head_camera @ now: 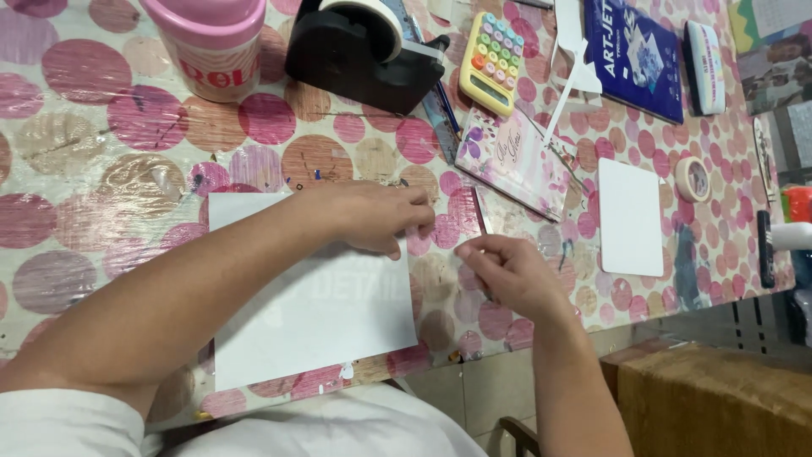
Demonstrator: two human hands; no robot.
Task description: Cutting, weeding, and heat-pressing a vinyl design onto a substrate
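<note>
Left hand [372,218]: palm down, fingers loosely curled, pressing the upper right part of a white sheet [313,309] that lies flat at the near edge of the dotted table [110,169]; right hand [507,271]: just beside the sheet's right edge, fingertips pinched together (whether anything sits between them cannot be told). Near the hands, further up the table: floral card [514,159], blank white card [630,217], small tape roll [693,178]. Along the far side: pink cup [211,42], black tape dispenser [359,55], pastel calculator [492,61], blue booklet [634,55].
</note>
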